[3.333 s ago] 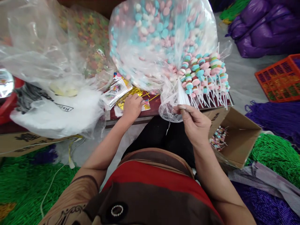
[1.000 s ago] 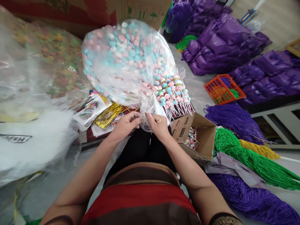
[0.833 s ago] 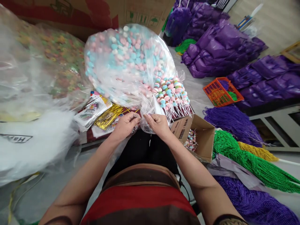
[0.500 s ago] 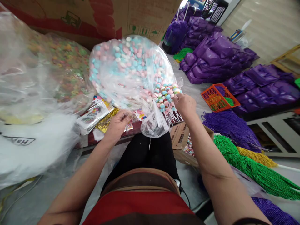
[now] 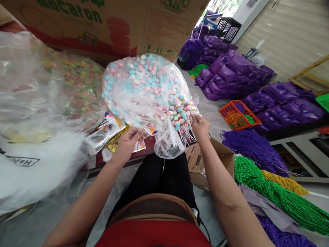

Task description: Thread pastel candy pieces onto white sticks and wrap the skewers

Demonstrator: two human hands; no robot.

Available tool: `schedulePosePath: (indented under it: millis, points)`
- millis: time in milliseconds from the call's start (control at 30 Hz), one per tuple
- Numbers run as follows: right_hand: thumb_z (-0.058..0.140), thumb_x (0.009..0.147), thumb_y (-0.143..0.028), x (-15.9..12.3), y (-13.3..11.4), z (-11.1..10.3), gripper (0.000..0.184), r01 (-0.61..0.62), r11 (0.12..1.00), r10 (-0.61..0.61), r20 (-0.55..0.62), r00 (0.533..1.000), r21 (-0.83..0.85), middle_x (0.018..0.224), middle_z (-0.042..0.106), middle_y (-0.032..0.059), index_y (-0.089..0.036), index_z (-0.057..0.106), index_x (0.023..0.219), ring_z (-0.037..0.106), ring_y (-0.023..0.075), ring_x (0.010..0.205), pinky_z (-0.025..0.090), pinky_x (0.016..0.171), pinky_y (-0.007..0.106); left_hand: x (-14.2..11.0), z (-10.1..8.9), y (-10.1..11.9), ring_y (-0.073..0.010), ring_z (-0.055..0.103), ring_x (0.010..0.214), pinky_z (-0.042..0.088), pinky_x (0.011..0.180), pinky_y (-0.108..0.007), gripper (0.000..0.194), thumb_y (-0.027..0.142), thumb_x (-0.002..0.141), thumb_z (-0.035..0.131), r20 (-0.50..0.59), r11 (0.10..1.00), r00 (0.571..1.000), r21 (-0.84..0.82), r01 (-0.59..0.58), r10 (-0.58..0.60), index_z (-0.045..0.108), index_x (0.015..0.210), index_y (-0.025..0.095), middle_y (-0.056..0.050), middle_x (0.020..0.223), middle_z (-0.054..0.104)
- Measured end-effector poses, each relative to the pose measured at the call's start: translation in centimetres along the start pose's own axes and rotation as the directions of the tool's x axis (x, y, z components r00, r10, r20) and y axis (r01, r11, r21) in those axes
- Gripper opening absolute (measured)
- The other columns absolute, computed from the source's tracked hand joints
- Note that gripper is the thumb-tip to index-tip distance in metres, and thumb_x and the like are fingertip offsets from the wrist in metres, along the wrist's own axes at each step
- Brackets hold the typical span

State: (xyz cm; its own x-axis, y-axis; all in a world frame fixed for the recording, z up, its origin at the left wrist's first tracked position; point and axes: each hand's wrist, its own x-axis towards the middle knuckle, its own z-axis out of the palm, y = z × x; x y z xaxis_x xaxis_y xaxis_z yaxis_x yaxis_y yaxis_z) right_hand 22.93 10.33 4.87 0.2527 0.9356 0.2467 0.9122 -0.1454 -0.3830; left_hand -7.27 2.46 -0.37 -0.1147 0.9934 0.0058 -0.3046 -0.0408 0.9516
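My left hand is closed in a pinch above the table's front edge. Its fingertips hold something thin that I cannot make out, beside flat printed packets. At the right edge of a pile of macaron candy sticks, my right hand is closed, seemingly on one of them; the fingers partly hide it. White sticks point toward me from the pile. Behind lies a big clear bag full of pink, blue and white candy pieces. Gold and silver packets lie left of my left hand.
A large cardboard carton stands behind the bag. On the left are plastic bags of colourful pieces. An open cardboard box sits under my right forearm. An orange basket, purple packs and green strands are at right.
The view has tilted up, so everything sits lower and more of the carton shows. Both hands stay closed at nearly the same spots relative to the bag and candy sticks.
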Motion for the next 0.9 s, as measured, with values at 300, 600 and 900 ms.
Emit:
schedulePosePath:
  millis: [300, 600, 900]
  points:
    - [0.07, 0.086, -0.061, -7.0, 0.2, -1.9, 0.042, 0.038, 0.704, -0.061, 0.007, 0.998, 0.709, 0.058, 0.057, -0.0048, -0.021, 0.082, 0.096, 0.049, 0.0121, 0.05, 0.045, 0.052, 0.027, 0.3, -0.7, 0.9, -0.0141, 0.063, 0.071, 0.053, 0.073, -0.029, 0.034, 0.054, 0.082, 0.083, 0.133, 0.992, 0.984, 0.034, -0.122, 0.117, 0.073, 0.082, 0.022, -0.001, 0.077, 0.072]
    - [0.076, 0.084, -0.047, -9.7, 0.9, -5.1, 0.025, 0.106, 0.721, -0.244, 0.108, 0.964, 0.685, 0.052, 0.059, -0.0029, -0.024, 0.085, 0.086, 0.051, 0.0131, 0.046, 0.045, 0.047, 0.027, 0.7, -2.0, 0.6, -0.0156, 0.065, 0.076, 0.056, 0.077, -0.031, 0.037, 0.059, 0.084, 0.079, 0.204, 0.968, 0.965, 0.155, -0.196, 0.163, 0.074, 0.083, 0.023, -0.004, 0.091, 0.073]
    - [0.075, 0.088, -0.046, -9.9, 1.6, -6.5, 0.024, 0.215, 0.802, -0.338, 0.127, 0.933, 0.558, 0.059, 0.069, 0.0013, -0.026, 0.087, 0.086, 0.061, 0.0166, 0.051, 0.052, 0.05, 0.029, 0.7, -1.7, 1.9, -0.0211, 0.069, 0.096, 0.053, 0.096, -0.038, 0.036, 0.06, 0.088, 0.075, 0.329, 0.905, 0.916, 0.274, -0.326, 0.23, 0.075, 0.081, 0.024, -0.007, 0.095, 0.075]
